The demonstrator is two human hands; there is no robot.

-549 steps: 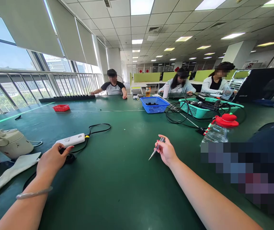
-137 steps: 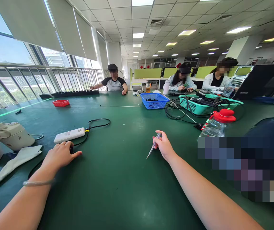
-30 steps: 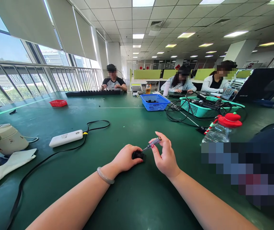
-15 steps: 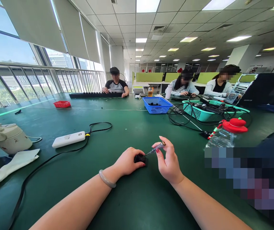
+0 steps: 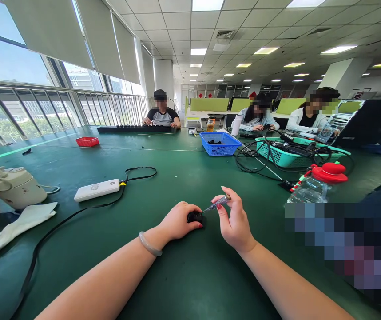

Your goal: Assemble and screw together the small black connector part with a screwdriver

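Left hand (image 5: 176,221) lying farther right than seconds ago, gripping black part (image 5: 196,217); right hand (image 5: 235,220) pinching screwdriver (image 5: 220,202), long axis slanting down-left toward part (tip contact unclear).

left fingers (image 5: 194,208) — gripping 1 black part (image 5: 195,217) | right fingers (image 5: 223,216) — gripping screwdriver (image 5: 215,205)

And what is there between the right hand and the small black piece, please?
In the head view, the screwdriver: its thin shaft points from the right hand toward the small black piece, which the left hand holds.
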